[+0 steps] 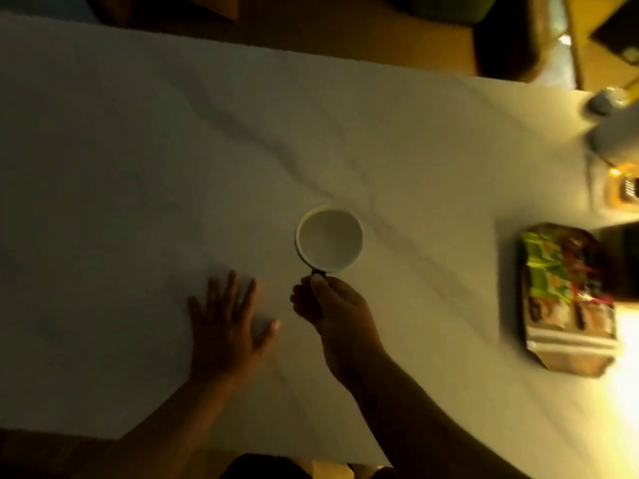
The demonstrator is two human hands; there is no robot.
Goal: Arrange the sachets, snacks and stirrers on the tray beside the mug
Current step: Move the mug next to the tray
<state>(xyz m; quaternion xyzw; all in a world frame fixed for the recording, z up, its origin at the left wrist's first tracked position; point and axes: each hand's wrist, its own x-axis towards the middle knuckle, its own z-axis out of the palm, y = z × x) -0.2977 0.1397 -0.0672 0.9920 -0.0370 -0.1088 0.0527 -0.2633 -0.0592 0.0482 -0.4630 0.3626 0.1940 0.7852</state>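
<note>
A mug with a white inside and a dark handle stands upright and empty near the middle of the white cloth. My right hand is closed on its handle at the near side. My left hand lies flat on the cloth to the left of the mug, fingers spread, holding nothing. A brown tray sits at the right edge, heaped with green and brown packets. Stirrers cannot be made out in the dim, blurred picture.
The white cloth covers the whole surface and is creased diagonally behind the mug. A pale rounded object and a lit item stand at the far right. Dark furniture lies beyond the far edge.
</note>
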